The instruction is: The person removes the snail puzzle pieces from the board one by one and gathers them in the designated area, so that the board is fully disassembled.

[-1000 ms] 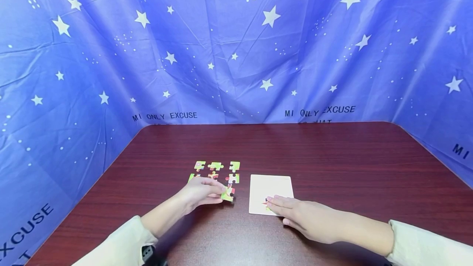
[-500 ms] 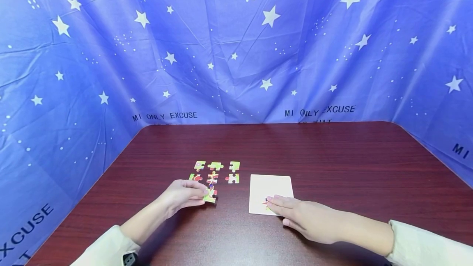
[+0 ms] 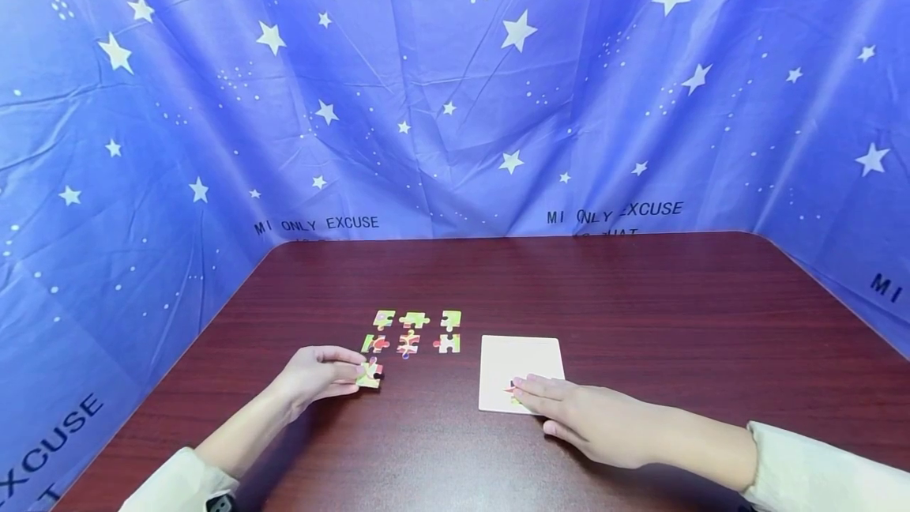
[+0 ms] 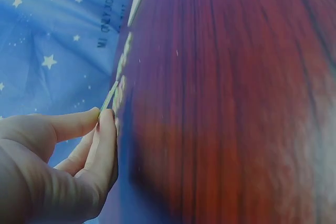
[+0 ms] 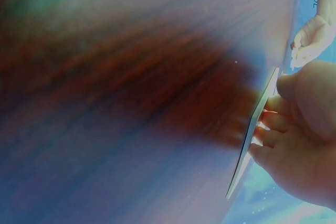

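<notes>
My left hand (image 3: 316,376) pinches a jigsaw piece (image 3: 370,374) between thumb and fingertips, at the near left of the loose pieces. Green, yellow and red show on its face. The left wrist view catches this piece (image 4: 108,96) edge-on, tilted off the table. A pale square board (image 3: 508,359) lies to the right. My right hand (image 3: 604,423) rests on its near right part, fingers extended. By those fingertips a small red, black and yellow patch (image 3: 509,391) shows on the board, partly covered. I cannot tell whether it is a piece or print.
Several other jigsaw pieces lie apart in two rows, among them a red-and-green piece (image 3: 409,343) in the middle and a green one (image 3: 451,319) at the far right. The dark red wooden table (image 3: 604,283) ends at a blue star-patterned curtain (image 3: 455,101).
My left hand has carried the jigsaw piece leftward, from below the right column of pieces to below the left column. My right hand and the board have stayed in place.
</notes>
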The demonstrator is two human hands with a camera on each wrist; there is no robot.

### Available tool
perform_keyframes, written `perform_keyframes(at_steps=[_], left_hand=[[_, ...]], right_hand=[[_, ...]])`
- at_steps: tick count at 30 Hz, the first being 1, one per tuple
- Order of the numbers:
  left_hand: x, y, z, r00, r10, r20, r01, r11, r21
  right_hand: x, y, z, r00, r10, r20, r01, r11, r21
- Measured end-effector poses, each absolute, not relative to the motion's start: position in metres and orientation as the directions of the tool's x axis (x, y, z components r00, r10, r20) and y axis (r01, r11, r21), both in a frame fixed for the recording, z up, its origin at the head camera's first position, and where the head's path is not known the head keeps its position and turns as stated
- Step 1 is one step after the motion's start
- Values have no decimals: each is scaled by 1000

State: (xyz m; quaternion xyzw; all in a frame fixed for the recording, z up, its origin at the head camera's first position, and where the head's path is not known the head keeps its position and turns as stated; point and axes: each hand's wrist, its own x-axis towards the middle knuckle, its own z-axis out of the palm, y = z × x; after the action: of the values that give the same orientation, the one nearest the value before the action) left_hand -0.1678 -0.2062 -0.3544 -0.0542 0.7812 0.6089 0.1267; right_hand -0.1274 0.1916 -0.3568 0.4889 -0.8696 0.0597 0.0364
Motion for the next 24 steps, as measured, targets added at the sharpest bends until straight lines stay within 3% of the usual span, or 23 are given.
perform_keyframes(at_steps=[8, 24], left_hand=[[-169, -216, -359, -970, 8, -241, -226, 321, 920], [-173, -216, -358, -977, 28, -213, -179, 440, 880]], right_hand=[[-126, 192, -357, -528, -842, 114, -849, 523, -67], [-127, 191, -357, -517, -845, 132, -856, 513, -70]])
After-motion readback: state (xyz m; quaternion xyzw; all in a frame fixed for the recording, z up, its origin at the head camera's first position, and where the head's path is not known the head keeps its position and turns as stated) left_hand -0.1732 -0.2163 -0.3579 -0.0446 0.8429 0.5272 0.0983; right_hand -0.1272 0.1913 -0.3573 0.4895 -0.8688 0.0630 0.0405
